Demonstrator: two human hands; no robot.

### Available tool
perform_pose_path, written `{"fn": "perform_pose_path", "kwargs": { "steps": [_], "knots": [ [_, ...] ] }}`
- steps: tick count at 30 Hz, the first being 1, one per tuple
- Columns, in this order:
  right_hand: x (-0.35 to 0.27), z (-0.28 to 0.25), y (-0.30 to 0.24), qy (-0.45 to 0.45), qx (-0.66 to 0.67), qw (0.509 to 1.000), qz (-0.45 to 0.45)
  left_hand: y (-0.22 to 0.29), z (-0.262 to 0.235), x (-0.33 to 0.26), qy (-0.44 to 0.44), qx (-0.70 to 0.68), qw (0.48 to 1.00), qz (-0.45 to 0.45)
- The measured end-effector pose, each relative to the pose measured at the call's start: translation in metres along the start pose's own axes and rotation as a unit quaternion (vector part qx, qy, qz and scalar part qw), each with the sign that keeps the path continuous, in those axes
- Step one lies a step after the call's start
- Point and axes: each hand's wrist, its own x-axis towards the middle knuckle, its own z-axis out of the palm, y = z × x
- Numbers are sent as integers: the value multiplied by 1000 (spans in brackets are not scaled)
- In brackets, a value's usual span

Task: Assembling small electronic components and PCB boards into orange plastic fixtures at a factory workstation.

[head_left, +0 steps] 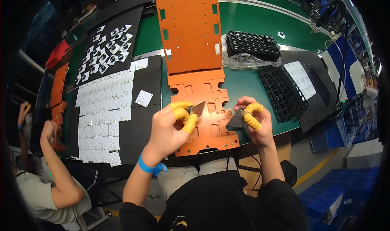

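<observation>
Yellow finger cots cover some fingertips on both hands. My left hand (pixel 168 125), with a blue wrist strap, pinches a small square circuit board (pixel 198 108) tilted on edge; a dark part shows behind it at the fingers. In my right hand (pixel 258 121) a second small square board (pixel 236 119) is gripped by one edge, its visible face dark. Both boards are held apart above the lower half of an orange fixture (pixel 207 143). This lower half has several recesses and notches. Its flat orange lid (pixel 191 32) lies folded back, away from me.
White circuit boards (pixel 105 97) cover a black mat on the left. Beyond them, a dark board (pixel 134 32) carries white squares with black round parts. Black trays (pixel 282 93) and a bagged tray (pixel 252 44) stand right. A co-worker's arm (pixel 61 166) works at far left.
</observation>
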Motion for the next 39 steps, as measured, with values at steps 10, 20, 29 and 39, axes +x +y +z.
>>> {"fn": "perform_pose_path", "kwargs": {
  "steps": [10, 20, 29, 39],
  "knots": [
    [79, -12, -69, 47, -299, 950, -72, -26, 60, 68, -22, -99, 993, -57],
    [307, -54, -24, -3, -708, 687, -166, -57, 87, 82, -37, -179, 982, -54],
    [352, -25, 15, -99, -731, 667, -103, -65, 85, 82, 1, -180, 980, -78],
    [208, -36, -54, -187, -500, 845, 30, -57, 85, 83, 35, -251, 965, -70]
  ]
}}
